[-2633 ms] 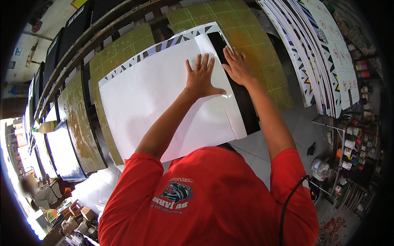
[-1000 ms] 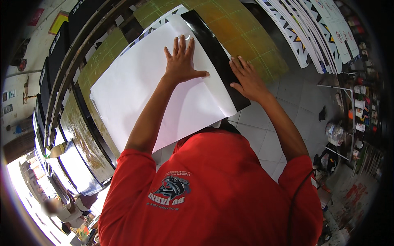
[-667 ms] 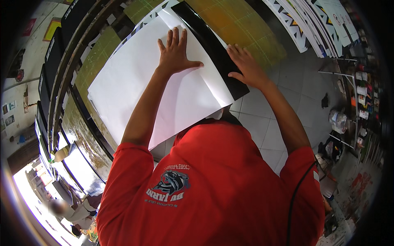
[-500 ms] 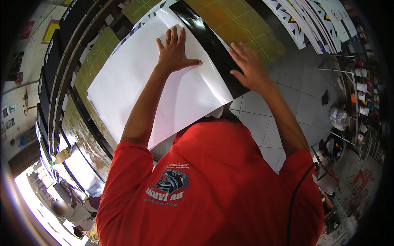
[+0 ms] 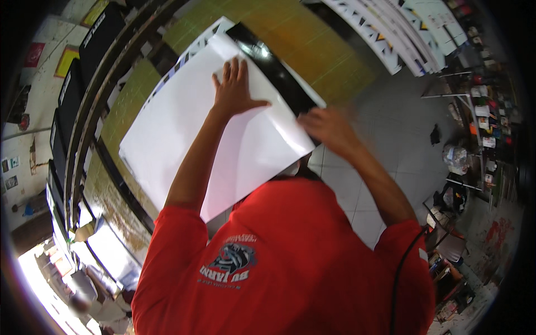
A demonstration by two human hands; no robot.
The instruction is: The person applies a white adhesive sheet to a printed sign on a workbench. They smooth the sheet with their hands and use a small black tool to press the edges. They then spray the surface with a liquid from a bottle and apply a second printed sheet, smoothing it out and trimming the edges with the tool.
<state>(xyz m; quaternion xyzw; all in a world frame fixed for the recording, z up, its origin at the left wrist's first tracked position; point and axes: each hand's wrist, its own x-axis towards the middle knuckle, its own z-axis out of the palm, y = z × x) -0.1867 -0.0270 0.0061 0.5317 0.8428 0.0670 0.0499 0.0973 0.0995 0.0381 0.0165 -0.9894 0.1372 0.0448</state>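
A large glossy white sheet (image 5: pixel 178 134) lies over the tabletop in front of me, its near edge against my red shirt. Along its right side runs a shiny black strip (image 5: pixel 271 64). My left hand (image 5: pixel 234 92) presses flat on the white sheet, fingers stretched forward and thumb out to the right. At the near end of the black strip, my right hand (image 5: pixel 330 131) touches the border between strip and sheet; motion smears its fingers. Under the far left edge of the white sheet, a patterned printed sheet (image 5: pixel 192 53) peeks out.
The yellow-green gridded work surface (image 5: pixel 318 50) extends beyond the sheet. Printed boards (image 5: pixel 385 39) are stacked at the far right. A metal rack (image 5: pixel 473 120) with small containers stands to the right. Dark rails (image 5: pixel 84 95) run along the left, and another person (image 5: pixel 106 310) is at the lower left.
My right hand has moved left and nearer to me, from beside the black strip onto its inner border. My left hand stays flat on the sheet. The whole view has shifted slightly.
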